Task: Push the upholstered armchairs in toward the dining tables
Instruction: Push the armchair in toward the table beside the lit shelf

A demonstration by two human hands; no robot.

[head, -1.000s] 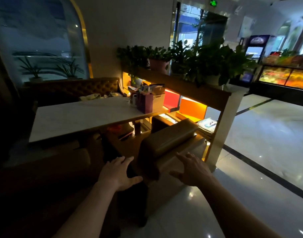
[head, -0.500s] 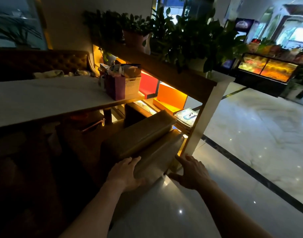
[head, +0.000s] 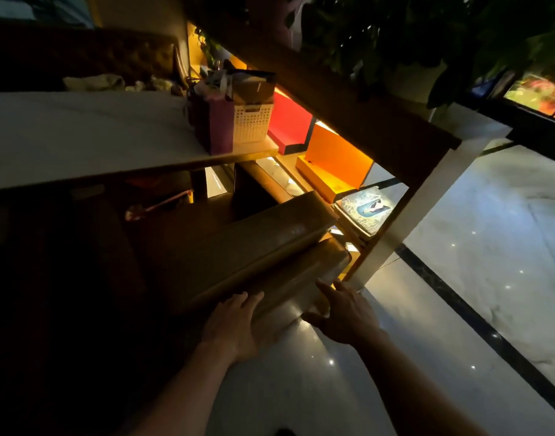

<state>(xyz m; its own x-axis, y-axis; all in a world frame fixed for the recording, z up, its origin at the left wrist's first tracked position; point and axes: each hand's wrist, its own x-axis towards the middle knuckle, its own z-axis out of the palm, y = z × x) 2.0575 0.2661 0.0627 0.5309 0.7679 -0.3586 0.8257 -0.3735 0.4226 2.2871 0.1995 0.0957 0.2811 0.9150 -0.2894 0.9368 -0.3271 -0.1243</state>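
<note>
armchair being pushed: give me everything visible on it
The armchair is upholstered in brown, leather-like material with a slight sheen, dimly lit. Its thick padded backrest shows as two stacked rolls, the upper one wider. One boxy armrest points forward under the edge of the pale table; the seat is in shadow and the legs are out of sight. It stands close beside the lit wooden shelf unit. The left hand lies flat against the back, the right hand at its lower right corner.

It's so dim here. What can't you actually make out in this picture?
Head view:
- Armchair legs and seat: lost in shadow, under the table.
- Left hand palm: turned away against the chair back.
- Potted plants: cut off by the top edge.
- Book cover: too small to read.
</note>
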